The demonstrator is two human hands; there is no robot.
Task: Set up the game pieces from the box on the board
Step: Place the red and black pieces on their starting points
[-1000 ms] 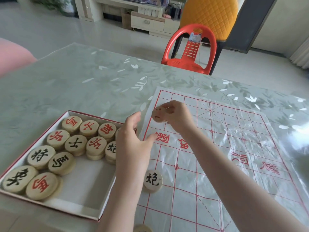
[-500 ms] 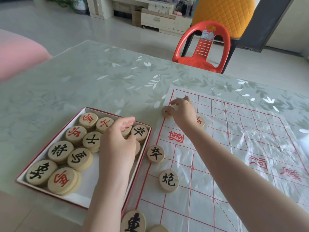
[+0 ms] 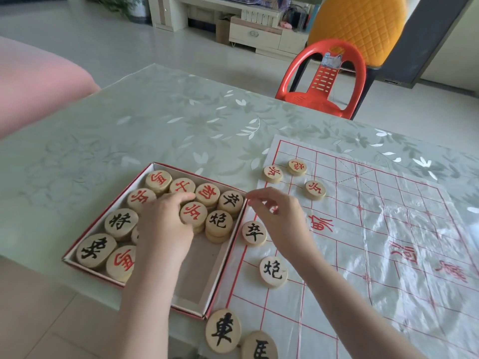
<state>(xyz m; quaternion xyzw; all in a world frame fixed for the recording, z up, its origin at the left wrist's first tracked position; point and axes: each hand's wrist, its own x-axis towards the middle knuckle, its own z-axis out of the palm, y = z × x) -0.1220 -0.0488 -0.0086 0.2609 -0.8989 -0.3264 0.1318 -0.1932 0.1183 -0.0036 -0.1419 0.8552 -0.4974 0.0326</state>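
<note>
Glass-topped table (image 3: 160, 130), floral cover | box (image 3: 199, 294) kept beside board (image 3: 375, 242) for short reach | left hand (image 3: 166, 226) curled over boxed pieces (image 3: 207, 195), grasp not discernible | right hand (image 3: 282, 218) loosely open, empty, over board's left edge | seven pieces placed (image 3: 273, 271), most still boxed.

There is only 1 view, from a camera worn on the person's head. It looks forward and steeply down across the table (image 3: 181, 120), close enough that both forearms enter from the bottom edge. The box (image 3: 223, 278) sits left of centre and the board (image 3: 388, 229) fills the right half, cut off at the right and bottom edges. The wide lens bends straight lines and takes in the floor and a red chair (image 3: 321, 81) beyond the table's far edge.
</note>
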